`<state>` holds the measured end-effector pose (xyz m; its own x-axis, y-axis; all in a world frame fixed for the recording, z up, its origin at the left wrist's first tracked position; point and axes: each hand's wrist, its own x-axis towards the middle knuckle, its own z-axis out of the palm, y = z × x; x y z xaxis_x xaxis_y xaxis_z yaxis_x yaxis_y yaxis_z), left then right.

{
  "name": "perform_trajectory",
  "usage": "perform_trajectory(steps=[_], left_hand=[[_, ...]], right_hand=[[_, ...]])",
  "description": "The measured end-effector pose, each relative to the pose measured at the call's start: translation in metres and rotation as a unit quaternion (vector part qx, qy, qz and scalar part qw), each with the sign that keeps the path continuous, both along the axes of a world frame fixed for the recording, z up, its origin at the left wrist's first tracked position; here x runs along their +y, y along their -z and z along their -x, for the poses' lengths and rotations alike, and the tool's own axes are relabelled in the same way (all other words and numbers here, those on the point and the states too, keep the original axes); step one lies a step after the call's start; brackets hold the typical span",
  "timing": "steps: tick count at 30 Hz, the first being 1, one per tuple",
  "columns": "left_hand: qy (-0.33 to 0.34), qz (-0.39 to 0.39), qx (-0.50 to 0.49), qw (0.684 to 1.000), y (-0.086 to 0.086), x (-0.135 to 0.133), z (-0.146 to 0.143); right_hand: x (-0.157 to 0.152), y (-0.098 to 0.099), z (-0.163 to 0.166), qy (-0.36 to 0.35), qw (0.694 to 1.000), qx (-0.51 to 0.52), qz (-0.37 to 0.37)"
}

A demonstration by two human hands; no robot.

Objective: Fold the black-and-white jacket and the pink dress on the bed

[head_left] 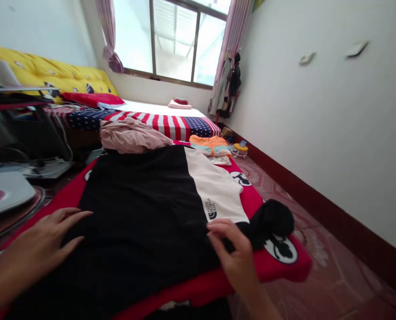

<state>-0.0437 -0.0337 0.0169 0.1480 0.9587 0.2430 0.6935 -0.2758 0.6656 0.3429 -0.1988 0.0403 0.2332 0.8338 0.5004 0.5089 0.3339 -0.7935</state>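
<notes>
A black and white shirt (158, 209) with a small logo lies spread flat on a red padded surface (278, 266) printed with cartoon mice. My left hand (47, 240) lies flat on the shirt's left edge, fingers stretched out. My right hand (234, 253) rests on the shirt's lower right part, near the white panel, its fingers bent down onto the fabric. A bunched black sleeve (273, 220) sits just right of that hand.
A crumpled pink garment (131, 135) and folded orange clothes (209, 144) lie at the far end. Behind them stands a bed with a stars-and-stripes cover (171, 122). A white iron-like object (4, 193) and cables lie at left. The white wall runs along the right.
</notes>
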Motion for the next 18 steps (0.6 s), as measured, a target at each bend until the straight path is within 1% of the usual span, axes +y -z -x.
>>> perform_trajectory(steps=[1, 2, 3, 4, 5, 7, 10, 12, 15, 16, 18], left_hand=[[0.043, -0.012, 0.016, 0.999, 0.000, -0.002, -0.015], [0.090, -0.018, 0.032, 0.995, -0.001, -0.005, -0.032], [0.134, -0.015, 0.043, 0.990, -0.001, -0.010, -0.050], [0.163, -0.007, 0.041, 0.986, 0.000, -0.015, -0.068], [0.186, -0.001, 0.038, 0.982, 0.001, -0.020, -0.083], [0.220, 0.001, 0.035, 0.975, 0.007, -0.027, -0.108], [0.245, -0.012, 0.047, 0.968, 0.022, -0.033, -0.127], [0.239, -0.029, 0.072, 0.968, 0.032, -0.036, -0.131], [0.203, -0.047, 0.107, 0.972, 0.042, -0.042, -0.132], [0.195, -0.046, 0.111, 0.973, 0.044, -0.044, -0.133], [0.189, -0.037, 0.106, 0.976, 0.045, -0.047, -0.133]], right_hand=[[-0.017, 0.001, -0.023, 0.094, 0.995, 0.005, -0.015], [-0.032, 0.003, -0.048, 0.183, 0.983, 0.014, -0.011], [-0.046, 0.006, -0.072, 0.266, 0.964, 0.027, -0.001], [-0.057, 0.010, -0.096, 0.330, 0.943, 0.034, 0.018], [-0.066, 0.015, -0.117, 0.371, 0.927, 0.032, 0.038], [-0.077, 0.025, -0.154, 0.397, 0.915, 0.020, 0.071], [-0.076, 0.034, -0.187, 0.399, 0.912, -0.049, 0.081], [-0.066, 0.038, -0.199, 0.412, 0.900, -0.109, 0.089], [-0.045, 0.042, -0.210, 0.423, 0.881, -0.161, 0.137], [-0.037, 0.044, -0.214, 0.420, 0.878, -0.172, 0.154], [-0.025, 0.046, -0.222, 0.397, 0.880, -0.185, 0.183]])
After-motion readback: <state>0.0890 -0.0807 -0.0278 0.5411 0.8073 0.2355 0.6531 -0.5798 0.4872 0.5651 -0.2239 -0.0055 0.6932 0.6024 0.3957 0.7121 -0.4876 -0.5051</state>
